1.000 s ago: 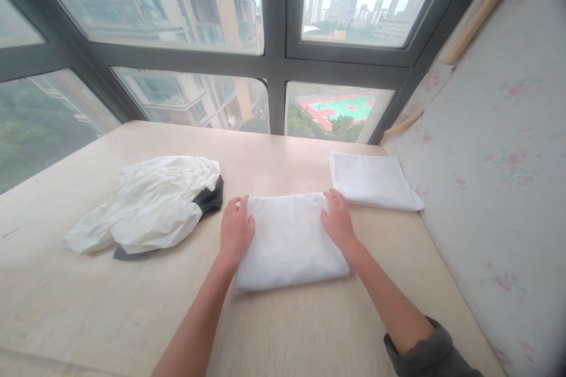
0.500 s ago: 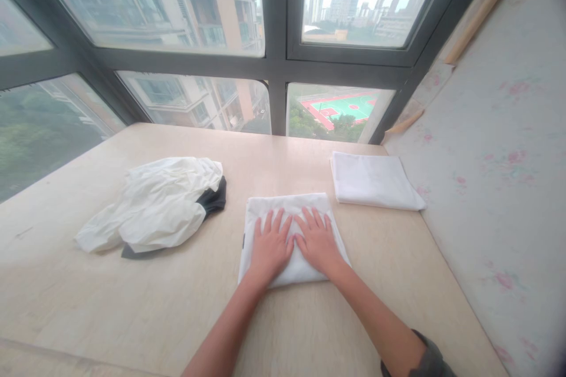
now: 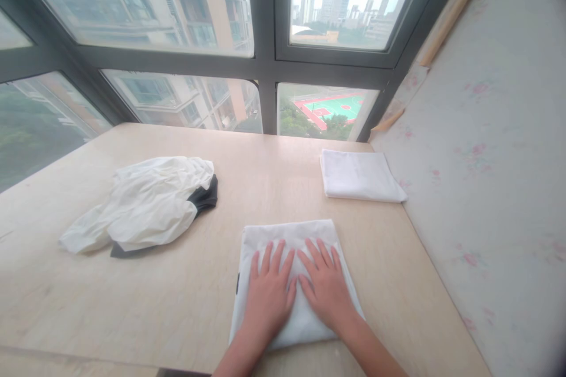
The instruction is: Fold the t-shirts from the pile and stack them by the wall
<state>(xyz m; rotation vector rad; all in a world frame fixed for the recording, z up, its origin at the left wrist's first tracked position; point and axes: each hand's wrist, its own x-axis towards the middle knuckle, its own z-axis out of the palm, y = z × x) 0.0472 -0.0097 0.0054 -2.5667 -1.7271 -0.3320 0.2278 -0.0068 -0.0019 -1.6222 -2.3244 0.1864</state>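
Observation:
A folded white cloth (image 3: 287, 235) lies on the pale wooden tabletop (image 3: 265, 177) near its front edge. My left hand (image 3: 269, 294) and my right hand (image 3: 327, 288) both rest flat on top of it, side by side, fingers stretched out and slightly spread. Neither hand grips anything. A second folded white cloth (image 3: 358, 175) sits further back on the right, close to the wall. A crumpled white garment with a dark part (image 3: 141, 203) lies to the left, apart from both hands.
Large windows with dark frames (image 3: 265, 65) run along the table's far edge. A pale wall with faint pink flowers (image 3: 481, 147) borders the right side. Bare wood lies between the garment and the folded cloths.
My hands moved from the folded cloth's two sides onto its top and lie flat. The cloth with my hands on it now sits nearer the front edge.

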